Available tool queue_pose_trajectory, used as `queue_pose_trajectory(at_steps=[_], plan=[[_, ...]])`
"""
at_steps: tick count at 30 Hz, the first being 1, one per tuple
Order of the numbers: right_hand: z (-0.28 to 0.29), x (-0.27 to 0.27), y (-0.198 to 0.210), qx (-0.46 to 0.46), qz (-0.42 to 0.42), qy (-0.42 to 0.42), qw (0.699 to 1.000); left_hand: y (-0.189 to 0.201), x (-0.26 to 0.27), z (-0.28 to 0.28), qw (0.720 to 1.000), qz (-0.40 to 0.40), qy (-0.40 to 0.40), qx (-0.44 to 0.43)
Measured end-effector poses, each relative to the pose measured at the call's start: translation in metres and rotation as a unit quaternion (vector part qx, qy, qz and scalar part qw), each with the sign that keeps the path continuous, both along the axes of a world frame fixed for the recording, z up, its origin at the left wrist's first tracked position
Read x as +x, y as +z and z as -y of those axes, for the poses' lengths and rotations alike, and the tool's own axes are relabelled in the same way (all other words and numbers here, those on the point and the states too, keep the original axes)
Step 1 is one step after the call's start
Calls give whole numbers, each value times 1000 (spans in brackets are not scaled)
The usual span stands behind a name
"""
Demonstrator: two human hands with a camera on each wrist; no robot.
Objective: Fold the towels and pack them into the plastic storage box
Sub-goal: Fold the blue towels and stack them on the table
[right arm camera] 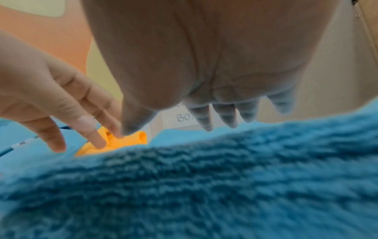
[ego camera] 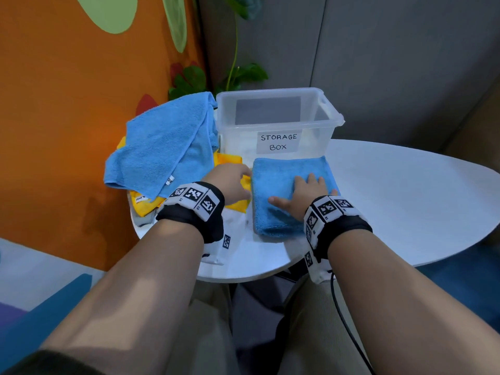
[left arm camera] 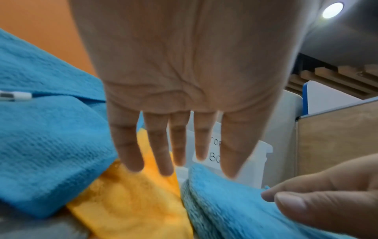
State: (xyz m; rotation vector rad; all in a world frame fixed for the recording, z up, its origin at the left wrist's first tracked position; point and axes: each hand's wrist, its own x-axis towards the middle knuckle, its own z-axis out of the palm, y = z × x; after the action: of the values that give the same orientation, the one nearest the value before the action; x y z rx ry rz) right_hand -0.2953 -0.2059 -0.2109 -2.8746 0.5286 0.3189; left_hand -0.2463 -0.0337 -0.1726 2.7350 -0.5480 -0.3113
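I press my flat right hand [ego camera: 303, 193] on the folded blue towel [ego camera: 284, 182] before the storage box [ego camera: 276, 123], my left hand [ego camera: 232, 182] released, fingers straight over the yellow towel [ego camera: 230, 161].

Table [ego camera: 405, 190]: white, rounded top. On it, far edge: clear box [ego camera: 276, 123], paper label "STORAGE BOX". Directly before the box: 1 folded blue towel [ego camera: 281, 190], flat. Left part: heap of loose towels, with 1 unfolded blue towel [ego camera: 162, 147] uppermost, over yellow towels [ego camera: 232, 163]; a grey towel [ego camera: 143, 219] at the near edge.
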Motion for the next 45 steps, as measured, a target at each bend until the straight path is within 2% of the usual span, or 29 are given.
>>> queue_pose_trajectory(at_steps=[3, 7, 9, 13, 16, 19, 24, 32, 39, 42, 45], plan=[[-12, 10, 7, 23, 49, 9, 998, 4, 9, -15, 986, 93, 85, -107], [-29, 22, 13, 69, 103, 45, 991, 8, 16, -40, 951, 208, 206, -101], [-38, 26, 16, 87, 123, 59, 987, 5, 20, -57, 936, 214, 263, -91], [-57, 34, 21, 119, 157, 69, 978, -9, 26, -88, 946, 129, 295, -26], [-70, 41, 22, 149, 163, 72, 973, -17, 26, -99, 947, 142, 289, 1], [-82, 45, 23, 180, 174, 75, 965, -19, 27, -108, 944, 150, 293, -11], [-91, 50, 31, 188, 201, 96, 956, -16, 32, -121, 943, 165, 266, -115], [-107, 55, 59, 222, 329, 157, 904, 31, 22, -112, 943, 228, 83, -229], [-106, 52, 77, 209, 396, 166, 879, 74, 7, -95, 932, 273, -51, -233], [-104, 47, 84, 182, 422, 158, 874, 86, 5, -93, 908, 326, -37, -262], [-99, 42, 90, 146, 406, 157, 888, 93, 7, -97, 881, 370, 22, -294]])
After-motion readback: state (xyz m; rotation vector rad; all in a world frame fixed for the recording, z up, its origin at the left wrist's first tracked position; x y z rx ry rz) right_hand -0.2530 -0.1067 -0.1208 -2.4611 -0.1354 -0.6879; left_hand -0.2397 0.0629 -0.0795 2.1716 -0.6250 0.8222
